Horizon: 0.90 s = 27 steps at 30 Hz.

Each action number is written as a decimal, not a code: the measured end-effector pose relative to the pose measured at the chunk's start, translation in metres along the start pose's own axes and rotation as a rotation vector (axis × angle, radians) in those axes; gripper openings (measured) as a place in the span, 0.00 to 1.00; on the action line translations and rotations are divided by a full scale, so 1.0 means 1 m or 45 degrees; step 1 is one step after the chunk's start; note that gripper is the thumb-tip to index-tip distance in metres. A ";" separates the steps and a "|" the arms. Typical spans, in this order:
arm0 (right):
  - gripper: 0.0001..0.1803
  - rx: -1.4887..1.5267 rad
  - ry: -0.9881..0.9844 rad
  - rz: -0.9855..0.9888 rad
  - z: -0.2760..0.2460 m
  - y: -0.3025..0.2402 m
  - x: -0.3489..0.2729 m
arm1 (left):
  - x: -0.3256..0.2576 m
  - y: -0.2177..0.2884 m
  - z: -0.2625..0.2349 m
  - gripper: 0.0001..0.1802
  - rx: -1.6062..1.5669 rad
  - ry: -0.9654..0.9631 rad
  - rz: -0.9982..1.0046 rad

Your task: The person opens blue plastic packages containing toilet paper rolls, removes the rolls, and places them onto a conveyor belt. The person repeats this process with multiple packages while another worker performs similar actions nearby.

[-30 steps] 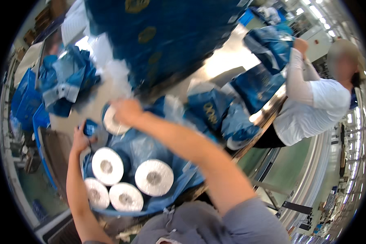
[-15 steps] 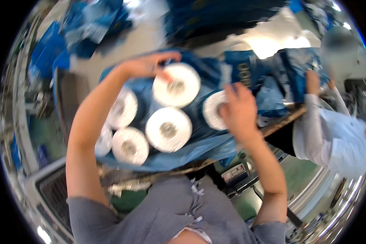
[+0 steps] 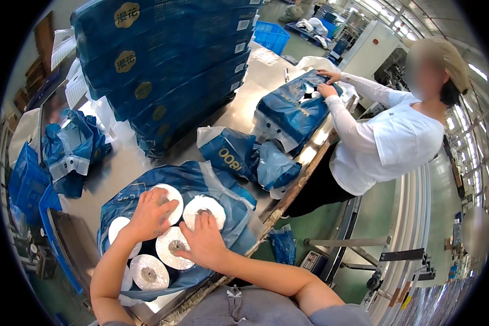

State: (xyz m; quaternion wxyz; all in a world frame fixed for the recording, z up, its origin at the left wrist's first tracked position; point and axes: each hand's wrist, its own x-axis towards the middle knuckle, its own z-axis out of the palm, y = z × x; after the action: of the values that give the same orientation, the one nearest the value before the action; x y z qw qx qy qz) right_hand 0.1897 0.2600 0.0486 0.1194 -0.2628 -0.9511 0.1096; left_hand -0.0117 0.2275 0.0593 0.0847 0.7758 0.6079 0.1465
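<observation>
rolls: a bunch of white paper rolls (image 3: 171, 247) standing on end inside an open blue plastic bag (image 3: 223, 195), packed tight against each other so they sit as one block, looks like. The bag lies at the near edge of the steel worktable (image 3: 141, 163).
left hand: left hand (image 3: 151, 213) sits flat on top of the upper-left roll, fingers a bit spread and curled over the end, pressing rather than gripping, I'd say to keep it from tipping.
right hand: right hand (image 3: 204, 242) lies palm-down across two rolls, fingers splayed (image 3: 202, 219), thumb pointing left; nothing pinched.
bag mouth: the film is bunched up around the rolls, so the mouth stays wide.
spare bags: crumpled blue bags (image 3: 244, 157) just past it, within easy reach.
stack: tall stack of filled blue packs (image 3: 168, 65) farther back on the table.
co-worker: a person in a white top (image 3: 396, 141) at the table's right side, both hands on another blue pack (image 3: 290, 111).
crates: blue crates (image 3: 27, 179) off to the left.
</observation>
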 end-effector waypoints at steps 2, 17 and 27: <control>0.36 -0.083 -0.166 0.036 -0.002 -0.002 0.002 | 0.004 0.007 -0.012 0.30 -0.059 -0.050 -0.025; 0.25 0.262 -0.040 0.098 -0.073 0.019 -0.010 | -0.029 -0.009 0.051 0.36 0.317 0.069 -0.079; 0.21 0.635 0.727 0.681 -0.159 0.090 -0.214 | -0.064 0.031 -0.015 0.29 0.111 -0.852 0.051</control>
State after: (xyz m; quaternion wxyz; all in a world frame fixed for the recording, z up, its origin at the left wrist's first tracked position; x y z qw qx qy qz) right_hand 0.4561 0.2460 0.1389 0.4038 -0.4817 -0.7235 0.2853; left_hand -0.0023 0.1572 0.0746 0.2434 0.7956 0.5366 -0.1407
